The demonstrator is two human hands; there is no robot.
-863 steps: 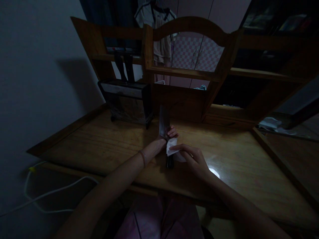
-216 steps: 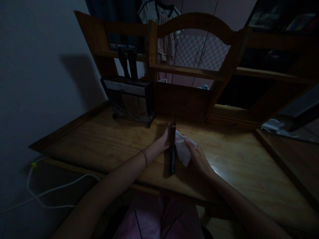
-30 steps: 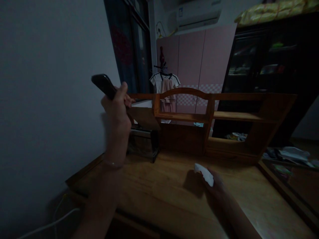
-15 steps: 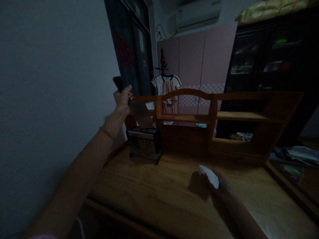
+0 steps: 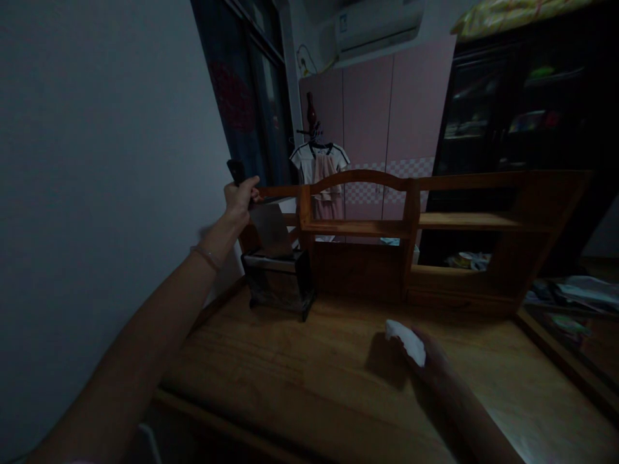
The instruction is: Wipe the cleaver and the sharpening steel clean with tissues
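Note:
My left hand is stretched forward and closed round the black handle of a broad cleaver. The blade points down and its lower edge sits at the top of the dark knife block at the desk's back left. My right hand rests low on the wooden desk and is closed on a crumpled white tissue. The room is dim and the fingers of the right hand are mostly in shadow.
A wooden shelf unit stands along the back of the desk, right of the knife block. A grey wall runs along the left. Behind are pink wardrobe doors, hanging clothes, an air conditioner and a dark cabinet.
My left hand has carried the cleaver from raised near my face forward and down to the knife block, the blade now entering its top. The right hand stays on the desk with the tissue.

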